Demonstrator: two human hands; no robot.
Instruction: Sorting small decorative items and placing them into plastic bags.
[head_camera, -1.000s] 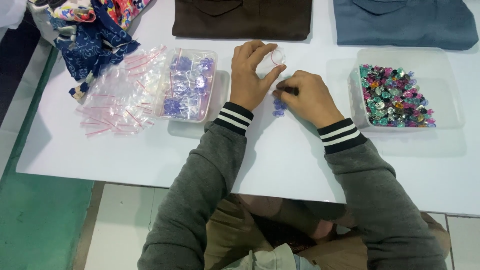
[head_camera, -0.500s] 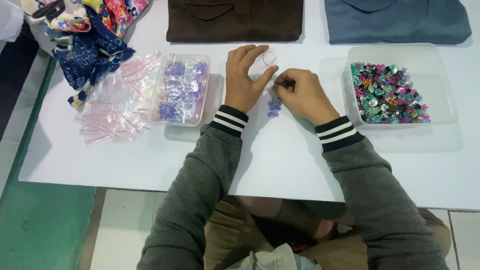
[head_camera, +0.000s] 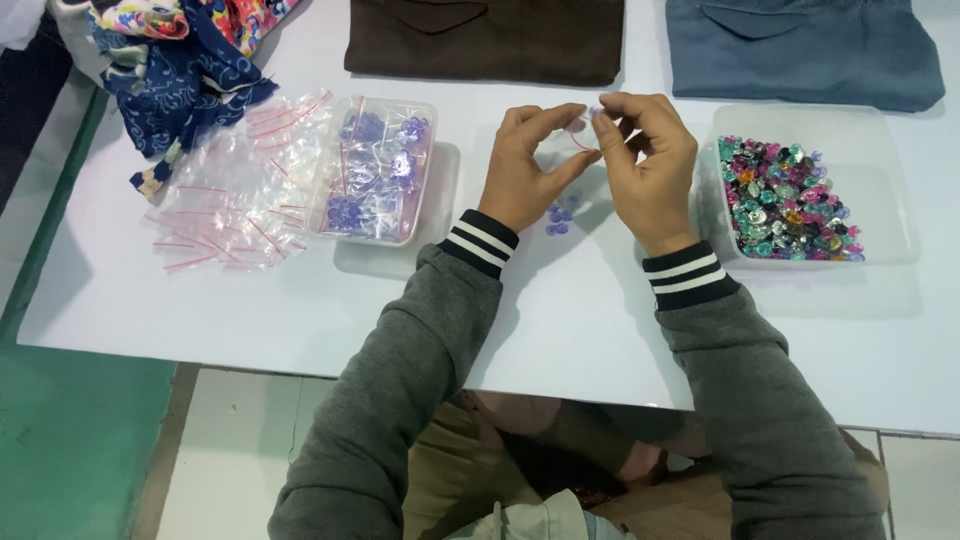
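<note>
1. The left hand (head_camera: 522, 170) pinches one edge of a small clear zip bag (head_camera: 572, 150), raised just above the white table (head_camera: 560, 330); best to keep that pinch firm so the mouth stays spread.
2. The right hand (head_camera: 650, 165) is closed on the bag's other edge, with a small purple bead (head_camera: 596, 113) at its fingertips (whether it is already inside the bag cannot be told).
3. Work over the loose purple beads (head_camera: 557, 218) lying under the hands, so a drop lands near them.
4. The tray of mixed coloured beads (head_camera: 785, 200) sits to the right, the tray of filled bags (head_camera: 375, 170) and empty bags (head_camera: 225, 205) to the left.
</note>
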